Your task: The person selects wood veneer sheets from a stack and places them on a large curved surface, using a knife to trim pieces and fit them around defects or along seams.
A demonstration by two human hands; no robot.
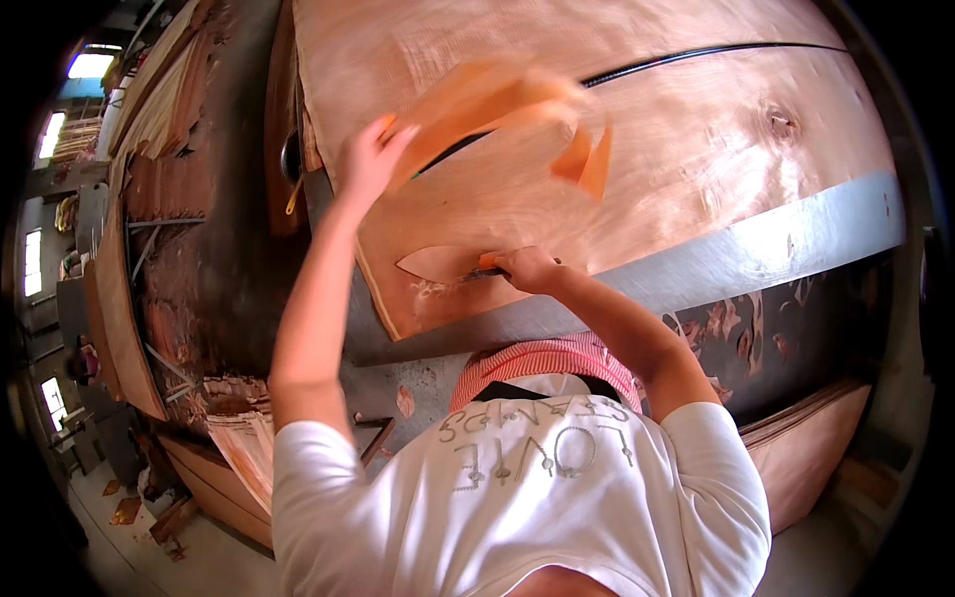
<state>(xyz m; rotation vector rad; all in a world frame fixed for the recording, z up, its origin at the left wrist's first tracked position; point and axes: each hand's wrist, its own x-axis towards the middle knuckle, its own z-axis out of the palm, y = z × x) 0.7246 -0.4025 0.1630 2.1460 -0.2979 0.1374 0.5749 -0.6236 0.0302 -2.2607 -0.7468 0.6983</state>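
Big sheet: a broad, pinkish-tan wood sheet [696,149] lies before me, grain swirling, a knot toward its right side.
Metal band: a shiny grey strip [776,231] runs along the sheet's near edge.
Room: a workshop, with bright windows [52,136] far left of the sheet and pale floor [109,522] beyond its near left corner.
Stacks: layered wood sheets [806,453] stand below the sheet's near right side; more wood sheets [164,85] lie to its left.
Scraps: torn brown bits [726,320] lie below the sheet's near edge.
Across the way: a black line [696,60], cord or gap I cannot tell, crosses the sheet's far half and passes behind the orange strip [477,99].
Leaf-shaped patch: a pale pointed piece [433,263] on the sheet's near left part, shavings [430,290] just beside it.
My left hand [368,164]: blurred, raised over the sheet's left side, fingers pinched on the orange strip, which sweeps out above the sheet.
My right hand [530,269]: low over the sheet's near part, fingers curled round an orange-and-dark tool [488,261], its kind mostly hidden, beside the patch.
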